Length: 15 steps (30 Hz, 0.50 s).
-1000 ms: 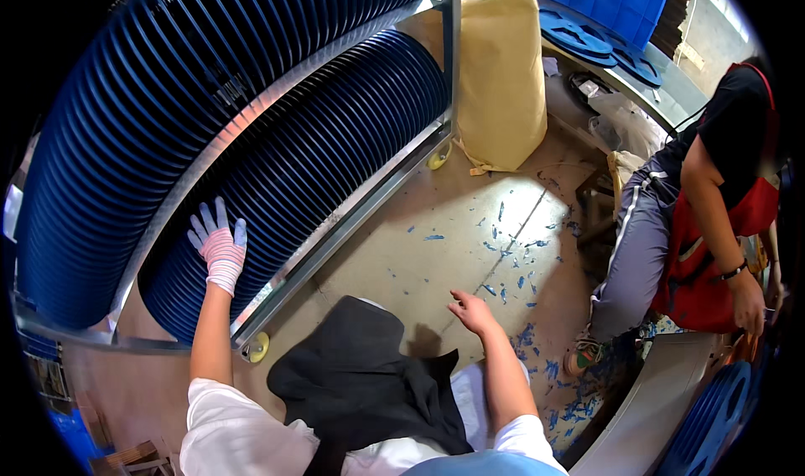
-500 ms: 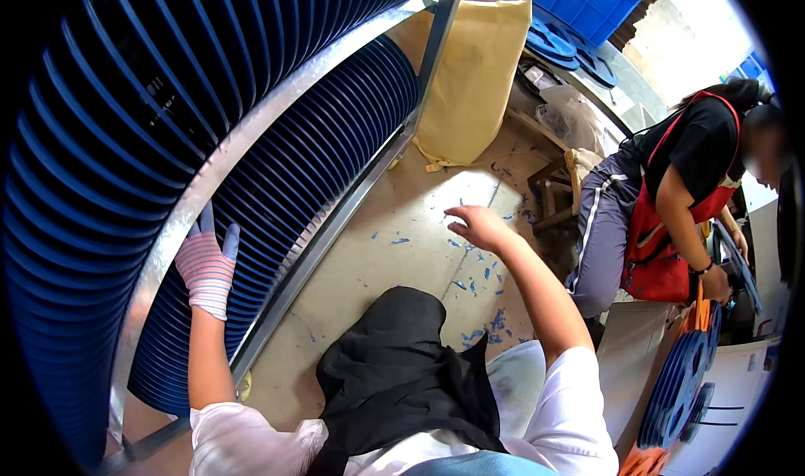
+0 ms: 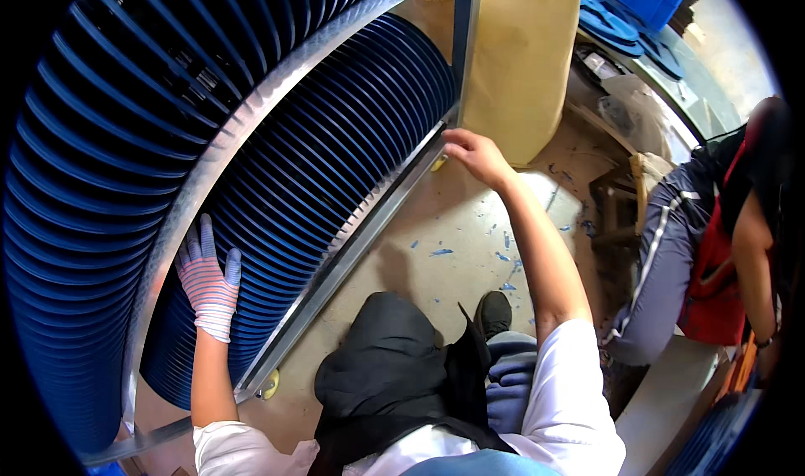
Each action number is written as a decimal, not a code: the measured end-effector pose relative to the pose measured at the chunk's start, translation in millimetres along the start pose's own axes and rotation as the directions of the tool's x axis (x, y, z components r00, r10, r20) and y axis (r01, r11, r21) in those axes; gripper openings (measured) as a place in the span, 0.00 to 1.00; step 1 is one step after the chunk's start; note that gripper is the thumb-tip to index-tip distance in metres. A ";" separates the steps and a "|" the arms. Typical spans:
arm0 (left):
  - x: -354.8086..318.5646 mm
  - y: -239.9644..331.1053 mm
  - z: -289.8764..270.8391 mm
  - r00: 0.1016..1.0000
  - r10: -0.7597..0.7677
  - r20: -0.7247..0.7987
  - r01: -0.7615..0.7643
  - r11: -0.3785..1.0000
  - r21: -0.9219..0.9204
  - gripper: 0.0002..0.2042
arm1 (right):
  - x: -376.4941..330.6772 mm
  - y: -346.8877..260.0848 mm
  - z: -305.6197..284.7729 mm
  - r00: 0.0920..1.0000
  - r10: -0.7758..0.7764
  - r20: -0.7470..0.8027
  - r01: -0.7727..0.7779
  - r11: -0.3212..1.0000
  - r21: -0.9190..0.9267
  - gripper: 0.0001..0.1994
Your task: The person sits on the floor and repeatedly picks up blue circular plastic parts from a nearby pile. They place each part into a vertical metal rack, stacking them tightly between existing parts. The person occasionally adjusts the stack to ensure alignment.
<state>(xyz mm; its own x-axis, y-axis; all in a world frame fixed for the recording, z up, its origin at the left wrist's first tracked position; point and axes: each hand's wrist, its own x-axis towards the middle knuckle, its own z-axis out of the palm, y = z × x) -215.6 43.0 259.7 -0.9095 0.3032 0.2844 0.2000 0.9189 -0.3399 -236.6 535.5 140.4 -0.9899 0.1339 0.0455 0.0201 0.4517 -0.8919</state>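
Note:
My left hand (image 3: 205,283), in a striped knit glove, lies with its fingers stretched along the lower row of thin blue discs (image 3: 327,149). These stand on edge, closely packed on a metal rack. Bare, my right hand (image 3: 475,154) is at the far end of the rack's lower grey rail (image 3: 352,245), its fingers loosely extended and holding nothing. Whether its fingertips touch the rail I cannot tell. Over the lower row stands an upper row of blue discs (image 3: 92,174), behind a shiny metal bar (image 3: 197,178).
A tall yellow sack-like container (image 3: 520,65) stands beyond the rack. To the right a person in a red apron (image 3: 713,283) sits by a wooden stool (image 3: 616,195). Blue scraps (image 3: 442,252) litter the floor. Blue rings (image 3: 610,21) lie on a bench. The rack has yellow casters (image 3: 270,384).
My right hand has moved forward to the far end of the rail. My left hand stays on the lower discs. The view has shifted, and my right shoe now shows.

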 end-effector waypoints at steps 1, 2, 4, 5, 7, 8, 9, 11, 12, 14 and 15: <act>-0.2 -1.9 2.3 1.000 0.010 -0.011 -0.010 1.000 -0.015 0.39 | 14.2 7.9 6.6 0.995 0.033 -0.098 -0.026 0.998 0.065 0.20; -0.7 -4.0 5.8 1.000 0.022 -0.022 -0.022 0.999 -0.031 0.39 | 24.2 13.9 16.0 0.973 -0.010 -0.232 0.029 0.997 0.076 0.21; -1.5 -9.8 7.5 0.999 0.041 -0.024 -0.042 0.999 -0.027 0.38 | 44.7 18.8 30.3 0.896 -0.064 -0.439 0.112 0.990 0.085 0.21; 1.6 -11.1 6.4 0.996 0.076 -0.056 -0.075 0.997 0.004 0.39 | 54.7 19.6 32.0 0.857 -0.074 -0.509 0.134 0.988 0.081 0.22; 2.2 -7.1 6.1 0.999 0.046 -0.026 -0.047 0.998 -0.034 0.39 | 73.4 17.5 27.9 0.810 -0.135 -0.571 0.194 0.980 0.044 0.22; 2.1 -8.2 5.6 0.998 0.051 -0.029 -0.052 0.998 -0.041 0.40 | 79.6 15.9 27.0 0.796 -0.168 -0.581 0.201 0.980 -0.007 0.21; 1.4 -11.0 6.4 0.997 0.065 -0.041 -0.067 0.997 -0.041 0.40 | 84.0 12.7 24.4 0.781 -0.204 -0.590 0.204 0.977 -0.068 0.21; -3.2 -12.8 8.7 0.999 0.045 -0.030 -0.046 0.998 -0.035 0.41 | 83.6 7.2 21.8 0.802 -0.256 -0.540 0.225 0.967 -0.124 0.21; -2.3 -10.0 7.5 0.999 0.035 -0.012 -0.035 0.998 -0.044 0.41 | 84.3 6.7 20.9 0.812 -0.284 -0.510 0.236 0.959 -0.159 0.21; 2.8 -7.6 6.0 0.998 0.054 -0.034 -0.056 0.998 -0.042 0.41 | 91.8 15.1 22.4 0.801 -0.273 -0.533 0.217 0.962 -0.167 0.22; -1.5 -6.4 7.1 0.998 0.051 -0.038 -0.053 0.997 -0.047 0.41 | 92.8 16.9 23.3 0.802 -0.273 -0.531 0.211 0.962 -0.176 0.23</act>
<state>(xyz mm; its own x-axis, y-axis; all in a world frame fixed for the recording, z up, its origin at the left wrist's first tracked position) -218.1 34.9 255.1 -0.8837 0.3591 0.3002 0.2649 0.9125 -0.3118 -331.4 535.0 119.1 -0.7256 0.4520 0.5189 -0.1651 0.6177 -0.7689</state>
